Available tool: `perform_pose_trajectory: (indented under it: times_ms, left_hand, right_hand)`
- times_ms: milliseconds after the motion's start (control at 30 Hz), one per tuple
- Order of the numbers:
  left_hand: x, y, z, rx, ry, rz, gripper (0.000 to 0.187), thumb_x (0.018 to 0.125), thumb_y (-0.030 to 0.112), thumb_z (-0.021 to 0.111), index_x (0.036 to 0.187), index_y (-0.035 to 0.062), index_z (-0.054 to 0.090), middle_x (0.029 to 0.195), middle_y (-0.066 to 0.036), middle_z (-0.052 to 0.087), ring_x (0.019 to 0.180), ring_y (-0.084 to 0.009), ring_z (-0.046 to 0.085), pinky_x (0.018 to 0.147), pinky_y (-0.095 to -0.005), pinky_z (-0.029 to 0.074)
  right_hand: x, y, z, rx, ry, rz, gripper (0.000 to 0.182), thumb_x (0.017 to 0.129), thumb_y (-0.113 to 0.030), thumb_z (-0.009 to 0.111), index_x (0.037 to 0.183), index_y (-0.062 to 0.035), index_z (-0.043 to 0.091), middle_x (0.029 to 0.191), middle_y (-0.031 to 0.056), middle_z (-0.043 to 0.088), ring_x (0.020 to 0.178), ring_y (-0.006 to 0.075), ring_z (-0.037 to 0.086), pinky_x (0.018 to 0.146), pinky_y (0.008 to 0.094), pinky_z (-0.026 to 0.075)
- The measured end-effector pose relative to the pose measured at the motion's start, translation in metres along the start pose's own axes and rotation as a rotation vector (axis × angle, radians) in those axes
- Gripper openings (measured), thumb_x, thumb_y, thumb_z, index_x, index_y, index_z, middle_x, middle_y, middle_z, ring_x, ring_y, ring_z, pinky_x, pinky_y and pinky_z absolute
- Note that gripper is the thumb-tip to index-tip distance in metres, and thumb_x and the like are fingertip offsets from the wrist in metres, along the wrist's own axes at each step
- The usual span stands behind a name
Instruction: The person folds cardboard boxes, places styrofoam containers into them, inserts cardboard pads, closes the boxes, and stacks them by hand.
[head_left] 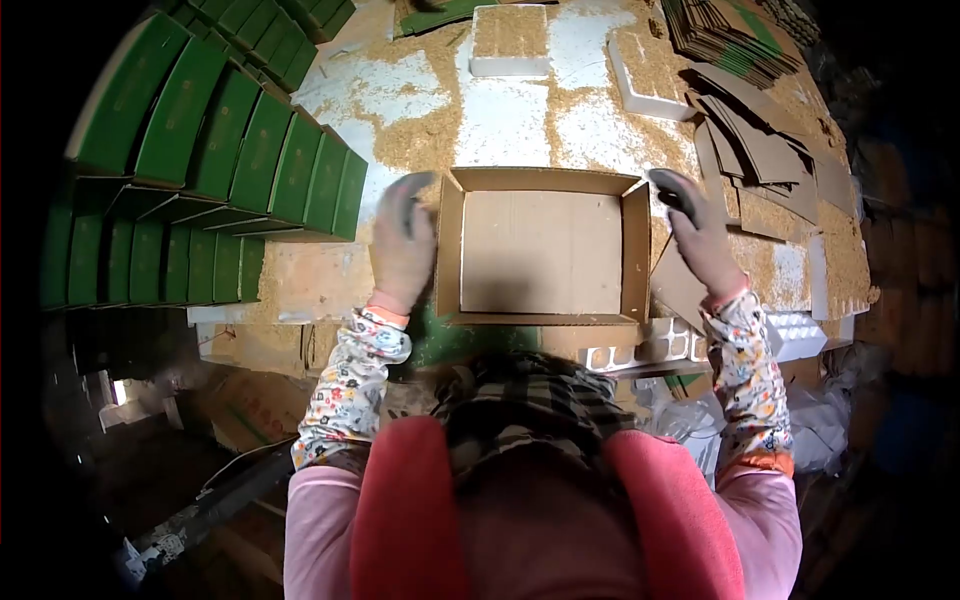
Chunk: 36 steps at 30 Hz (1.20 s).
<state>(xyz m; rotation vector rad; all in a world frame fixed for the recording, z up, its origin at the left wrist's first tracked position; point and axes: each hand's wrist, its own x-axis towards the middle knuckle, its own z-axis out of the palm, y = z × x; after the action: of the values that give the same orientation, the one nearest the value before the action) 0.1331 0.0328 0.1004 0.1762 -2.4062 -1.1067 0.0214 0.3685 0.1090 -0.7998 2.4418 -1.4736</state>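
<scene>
An open cardboard box [540,250] with low walls sits in front of me, its bare brown bottom showing. My left hand [403,250], in a pale glove with dark fingertips, is beside the box's left wall; its fingers are slightly blurred, apart from the thumb and curved toward the far corner. At the right far corner is my right hand [703,235], gloved the same way, with a gap between thumb and fingers and nothing in it.
Green boxes [250,150] stand in stacked rows on the left. Flat cardboard pieces [765,160] lie piled on the right. White foam blocks [510,65] and sawdust cover the far table. A white foam tray [795,335] sits near the right front edge.
</scene>
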Motion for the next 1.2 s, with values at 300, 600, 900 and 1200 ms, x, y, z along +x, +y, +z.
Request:
perform_pose_trajectory:
  times_ms: [300,600,900,1200]
  left_hand:
    - [-0.048,-0.081,0.052,-0.08,-0.363,-0.568,0.072,0.08,0.053,0.064,0.128,0.0014,0.05,0.116,-0.019,0.061,0.109,-0.0311,0.057,0.092,-0.0371,0.043]
    - [0.051,-0.02,-0.223,-0.298,0.588,0.23,0.039,0.088,0.006,0.055,0.126,-0.0006,0.046,0.115,-0.011,0.055,0.103,-0.0183,0.054,0.091,-0.0294,0.044]
    - [0.25,-0.155,-0.542,-0.939,0.83,0.009,0.066,0.091,0.058,0.045,0.114,-0.002,0.058,0.109,-0.011,0.063,0.097,-0.0248,0.057,0.085,-0.0338,0.043]
    - [0.197,-0.09,-0.444,0.407,1.269,0.029,0.055,0.093,0.038,0.048,0.125,-0.0063,0.045,0.126,-0.031,0.047,0.117,-0.0434,0.045,0.098,-0.0426,0.038]
  right_hand:
    - [-0.015,0.084,0.093,0.274,-0.121,0.446,0.091,0.082,-0.045,0.065,0.144,0.0031,0.02,0.14,0.0246,0.036,0.127,0.0334,0.039,0.106,0.0379,0.031]
    - [0.071,-0.071,0.091,1.069,0.015,0.062,0.049,0.092,-0.031,0.052,0.132,-0.0044,0.043,0.125,0.0116,0.053,0.111,0.0253,0.053,0.095,0.0375,0.043]
    - [0.298,-0.475,0.164,0.913,-0.068,-0.135,0.062,0.079,-0.052,0.061,0.125,-0.0111,0.049,0.104,0.0102,0.059,0.096,0.0292,0.056,0.086,0.0443,0.046]
    - [0.29,-0.428,0.195,-0.325,-0.036,-0.597,0.048,0.092,-0.043,0.05,0.121,-0.0049,0.056,0.113,0.0151,0.061,0.107,0.0286,0.057,0.092,0.036,0.043]
